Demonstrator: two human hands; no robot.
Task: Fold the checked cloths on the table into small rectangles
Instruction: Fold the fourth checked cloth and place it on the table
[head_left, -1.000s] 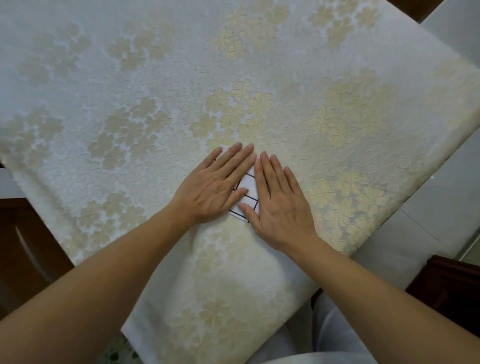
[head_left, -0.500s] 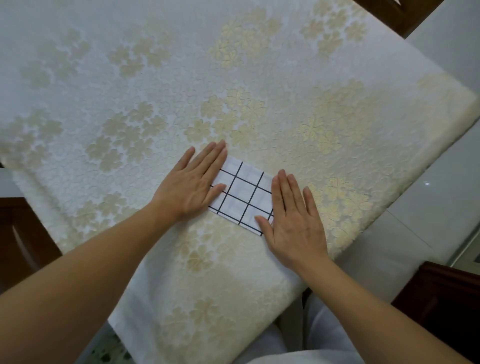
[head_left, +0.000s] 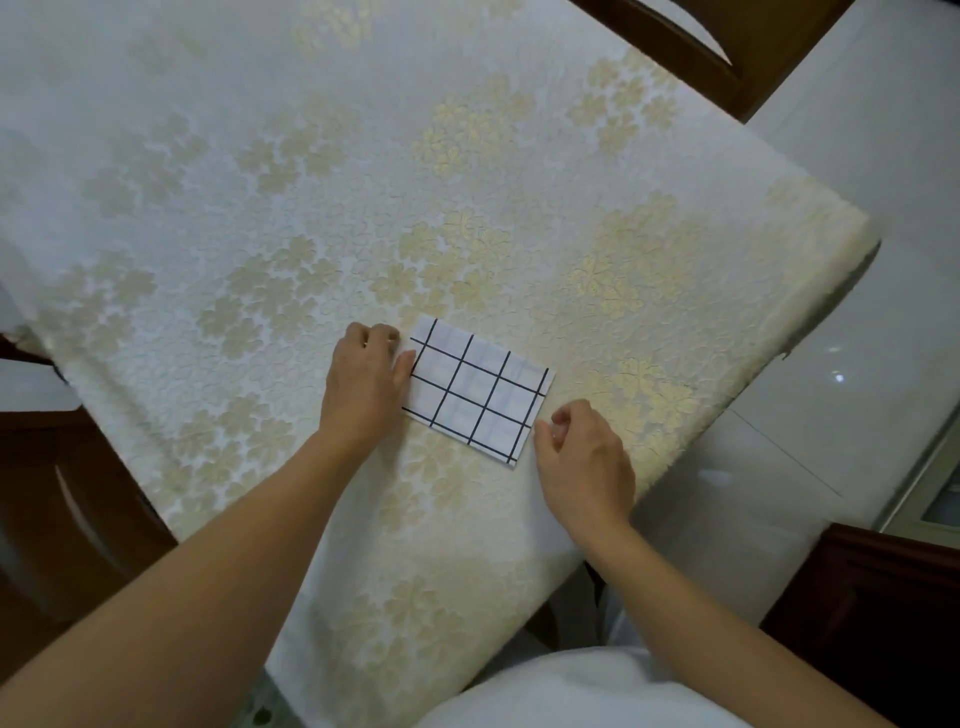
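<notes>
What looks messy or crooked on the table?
Nothing stands out. The checked cloth lies flat as a tidy rectangle on the flowered tablecloth, with no loose corners, wrinkles or spills that show.

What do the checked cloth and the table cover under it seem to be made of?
Checked cloth: thin fabric, perhaps cotton. It is matte white with black grid lines, and fainter lines show through from the layers beneath.
Table cover: likely embossed vinyl or coated fabric. It has a slight sheen, a raised cream flower pattern, and bends smoothly over the table's edge.
</notes>
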